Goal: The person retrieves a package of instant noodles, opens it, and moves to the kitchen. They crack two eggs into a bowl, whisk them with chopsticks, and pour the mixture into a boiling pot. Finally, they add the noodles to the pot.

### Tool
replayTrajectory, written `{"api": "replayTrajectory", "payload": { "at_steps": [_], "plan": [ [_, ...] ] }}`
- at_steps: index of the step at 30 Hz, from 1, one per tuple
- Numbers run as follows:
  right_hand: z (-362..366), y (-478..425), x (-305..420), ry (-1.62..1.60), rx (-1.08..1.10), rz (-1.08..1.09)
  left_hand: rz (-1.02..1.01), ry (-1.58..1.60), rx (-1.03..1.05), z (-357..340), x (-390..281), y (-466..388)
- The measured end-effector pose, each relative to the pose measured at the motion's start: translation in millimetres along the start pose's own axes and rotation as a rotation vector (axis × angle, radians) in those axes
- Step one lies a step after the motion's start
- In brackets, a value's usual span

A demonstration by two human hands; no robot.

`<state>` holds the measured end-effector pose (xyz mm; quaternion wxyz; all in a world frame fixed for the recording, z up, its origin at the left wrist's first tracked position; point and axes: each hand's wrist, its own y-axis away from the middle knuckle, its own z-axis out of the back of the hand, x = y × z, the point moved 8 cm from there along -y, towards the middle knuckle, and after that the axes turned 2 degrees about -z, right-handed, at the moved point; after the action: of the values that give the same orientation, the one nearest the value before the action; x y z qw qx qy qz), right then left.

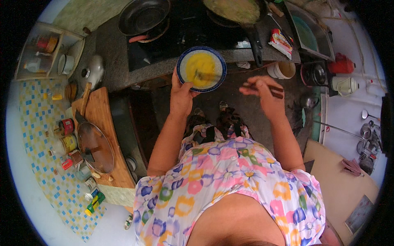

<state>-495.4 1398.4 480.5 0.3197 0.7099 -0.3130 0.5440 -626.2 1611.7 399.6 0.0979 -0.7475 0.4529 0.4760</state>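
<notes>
My left hand (183,95) holds a blue-rimmed bowl (180,63) by its near left edge, thumb on the rim. Yellow liquid that looks like beaten egg (201,63) lies in the bowl. To the right of the bowl, my right hand (263,92) grips dark brown chopsticks (276,91); their tips reach into the liquid and are blurred. Beyond the bowl, at the top, a black pan (144,15) rests on the left of the cooktop. Another pan at the top right holds a pale yellow-green food (237,10), its black handle (255,46) pointing towards me.
A red and white packet (280,43) lies on the counter beside the sink (326,50). Below the counter edge is a white bucket (277,70). At left, a wooden cutting board (120,160) bears a glass lid (95,147) and a cleaver, near several jars and a metal lid (97,72).
</notes>
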Motion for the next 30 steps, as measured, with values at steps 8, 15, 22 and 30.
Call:
{"api": "replayTrajectory", "payload": {
  "at_steps": [8,15,22,30],
  "plan": [
    [15,-15,19,-0.024,-0.064,0.064,0.006,-0.029,0.02,-27,-16,-13],
    [11,-11,25,-0.048,-0.028,0.061,-0.02,0.01,0.049,-40,-31,-14],
    [-3,-14,41,-0.099,0.058,0.033,-0.051,0.057,0.132,-43,-46,-11],
    [-23,-24,56,-0.049,0.113,0.087,-0.098,0.034,0.06,-28,-60,2]
  ]
}}
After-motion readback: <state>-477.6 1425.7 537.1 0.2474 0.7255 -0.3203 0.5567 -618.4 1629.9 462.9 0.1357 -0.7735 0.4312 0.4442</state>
